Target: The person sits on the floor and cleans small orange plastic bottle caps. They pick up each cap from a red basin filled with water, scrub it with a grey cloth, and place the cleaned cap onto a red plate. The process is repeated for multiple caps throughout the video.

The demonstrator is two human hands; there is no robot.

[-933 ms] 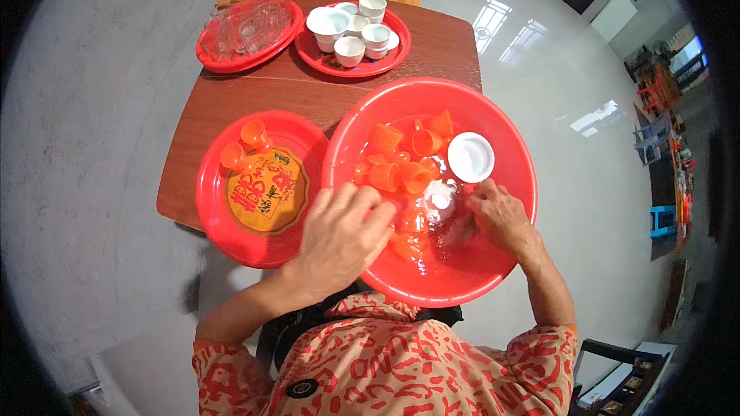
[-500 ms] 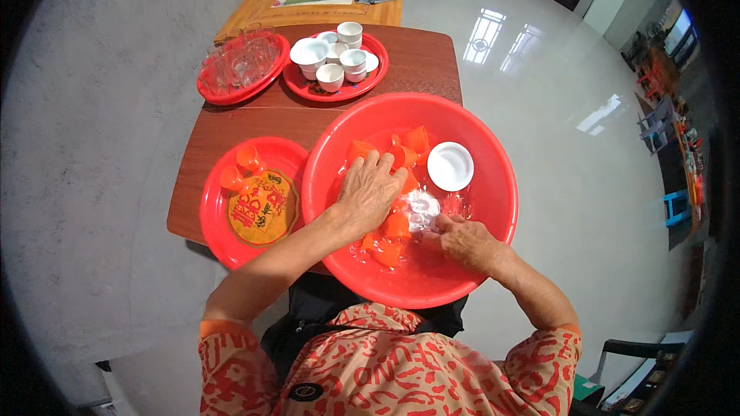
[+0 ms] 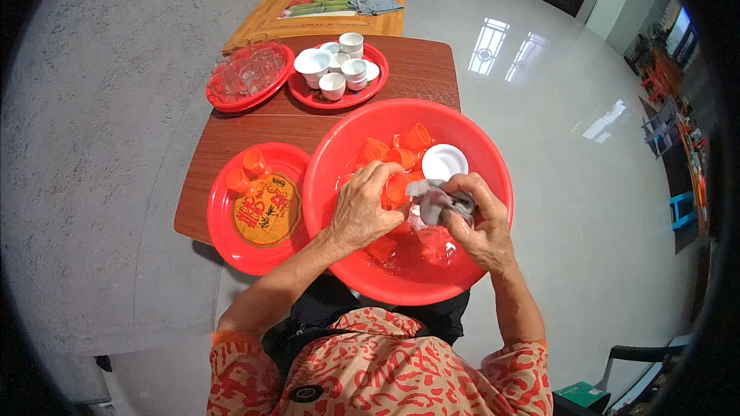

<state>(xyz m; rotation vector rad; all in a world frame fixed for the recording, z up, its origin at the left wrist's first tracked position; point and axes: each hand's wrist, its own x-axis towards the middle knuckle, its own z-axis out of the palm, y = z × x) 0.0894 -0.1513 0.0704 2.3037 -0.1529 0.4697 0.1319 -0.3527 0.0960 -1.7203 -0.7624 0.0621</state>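
Note:
A large red basin (image 3: 493, 254) of water sits in front of me, with several orange plastic cups (image 3: 417, 136) and a white bowl (image 3: 445, 162) inside. Over the water, my left hand (image 3: 362, 202) is closed around an orange cup (image 3: 395, 188), its fingers on the cup's left and near side. Beside it, my right hand (image 3: 483, 223) pinches a wet, crumpled grey cloth (image 3: 436, 202) between thumb and fingers. The cloth is close to the held cup; whether they touch I cannot tell. More orange pieces lie under the water below my hands, partly hidden by ripples.
Left of the basin, a red tray (image 3: 221, 223) bears two orange cups (image 3: 238, 179). Farther back on the brown table (image 3: 208, 146) stand a tray of glasses (image 3: 250, 77) and a red tray of white cups (image 3: 333, 86). A wooden table (image 3: 262, 0) adjoins behind.
My right hand has come up out of the water with the grey cloth. My left hand has lifted slightly and now grips an orange cup.

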